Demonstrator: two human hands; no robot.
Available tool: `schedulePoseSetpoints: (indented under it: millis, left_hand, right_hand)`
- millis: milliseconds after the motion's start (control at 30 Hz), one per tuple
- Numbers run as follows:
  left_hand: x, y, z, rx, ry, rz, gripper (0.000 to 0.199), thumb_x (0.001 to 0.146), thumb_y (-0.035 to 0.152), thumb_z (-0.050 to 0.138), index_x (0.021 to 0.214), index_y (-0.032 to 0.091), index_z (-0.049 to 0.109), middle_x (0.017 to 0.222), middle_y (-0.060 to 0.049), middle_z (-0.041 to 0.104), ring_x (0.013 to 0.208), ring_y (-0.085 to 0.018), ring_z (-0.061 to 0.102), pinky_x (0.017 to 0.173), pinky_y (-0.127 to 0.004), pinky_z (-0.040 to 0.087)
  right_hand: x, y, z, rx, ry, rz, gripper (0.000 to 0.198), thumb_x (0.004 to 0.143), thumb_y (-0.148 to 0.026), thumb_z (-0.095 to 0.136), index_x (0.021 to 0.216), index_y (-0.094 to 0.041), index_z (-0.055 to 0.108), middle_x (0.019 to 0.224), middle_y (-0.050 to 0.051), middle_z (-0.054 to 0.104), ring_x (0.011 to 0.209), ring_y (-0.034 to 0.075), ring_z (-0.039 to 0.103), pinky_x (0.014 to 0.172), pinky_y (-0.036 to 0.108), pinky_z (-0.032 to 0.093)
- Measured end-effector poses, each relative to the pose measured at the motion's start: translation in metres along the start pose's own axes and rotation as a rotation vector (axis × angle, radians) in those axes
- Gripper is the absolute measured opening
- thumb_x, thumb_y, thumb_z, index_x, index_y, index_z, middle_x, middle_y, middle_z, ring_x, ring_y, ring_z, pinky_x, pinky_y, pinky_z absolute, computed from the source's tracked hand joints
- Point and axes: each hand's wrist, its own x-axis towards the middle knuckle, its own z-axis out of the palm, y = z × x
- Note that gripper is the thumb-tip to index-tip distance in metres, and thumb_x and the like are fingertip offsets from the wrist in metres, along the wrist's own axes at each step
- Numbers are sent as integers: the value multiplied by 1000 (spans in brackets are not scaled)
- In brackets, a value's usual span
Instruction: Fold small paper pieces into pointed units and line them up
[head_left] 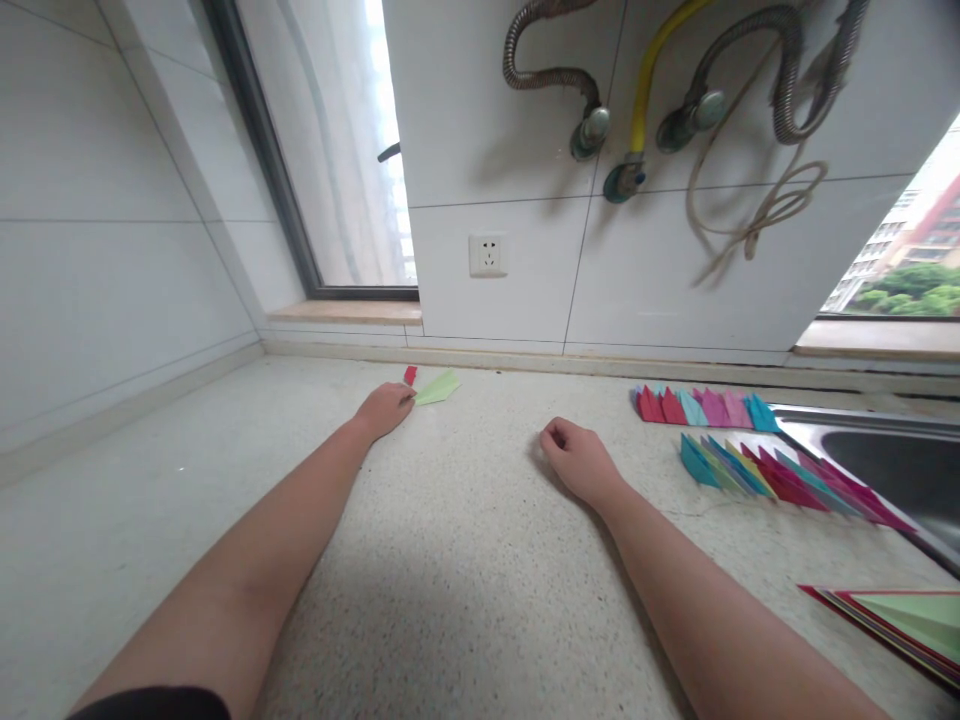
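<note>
The light green folded paper (439,387) lies on the worktop left of the frame's centre, toward the back wall, its broad pale face turned up. Your left hand (385,408) is at its left end, thumb and fingertips drawn together on the paper there; how firmly they pinch is too small to tell. Expect it to be almost weightless, springy along the creases, easy to bend or crumple and apt to skid on the smooth surface. A light pinch on a folded edge, where the layers double up, should hold it best; a squeeze across the broad face could spoil the folds.

Just behind your left fingertips sits a small red paper piece (410,375). Right of the frame's centre, your right hand (577,455) rests loosely clenched over the worktop (465,580), fingers curled round to the thumb, with nothing visible in the curl.

Farther out, at middle right, a back row of pointed folded papers (701,407) in red, pink and blue stands near the wall; in front of it, a longer slanting row of folded papers (787,480) reaches alongside the metal sink (806,425) at the right edge. A stack of folded sheets (900,620), green on top, fills the lower right corner. Above, a wall socket (488,256) sits at upper centre, with a yellow hose (646,75) at upper right.
</note>
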Motion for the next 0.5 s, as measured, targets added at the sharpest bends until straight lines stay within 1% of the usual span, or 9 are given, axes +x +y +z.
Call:
schedulePoseSetpoints:
  millis: [100, 267, 367, 500]
  left_hand:
    - [0, 10, -1, -29, 3, 55, 34, 91, 32, 41, 107, 16, 67, 107, -5, 64, 99, -19, 54, 93, -30, 38]
    - [-1, 24, -2, -130, 24, 147, 31, 90, 31, 44, 102, 15, 68, 102, -4, 64, 96, -17, 55, 92, -31, 39]
    - [-2, 34, -5, -216, 37, 125, 29, 91, 32, 46, 100, 17, 69, 101, -3, 65, 94, -16, 56, 91, -30, 39]
    - [-2, 55, -9, -350, 18, 49, 31, 92, 38, 47, 101, 18, 69, 103, -4, 64, 96, -17, 56, 87, -30, 40]
  right_hand:
    - [0, 0, 0, 8, -2, -1, 33, 85, -45, 39, 83, -18, 58, 76, -1, 58, 67, 8, 46, 65, 23, 29]
    - [1, 0, 1, 22, -4, 0, 34, 85, -46, 39, 85, -19, 58, 77, -1, 58, 67, 8, 46, 64, 23, 28]
    - [0, -1, 1, 28, 0, 0, 34, 85, -46, 39, 85, -19, 58, 77, -1, 58, 67, 7, 45, 64, 23, 28]
    - [0, -1, 1, 53, 1, 6, 33, 85, -45, 39, 84, -18, 58, 77, -1, 58, 67, 7, 46, 65, 23, 28]
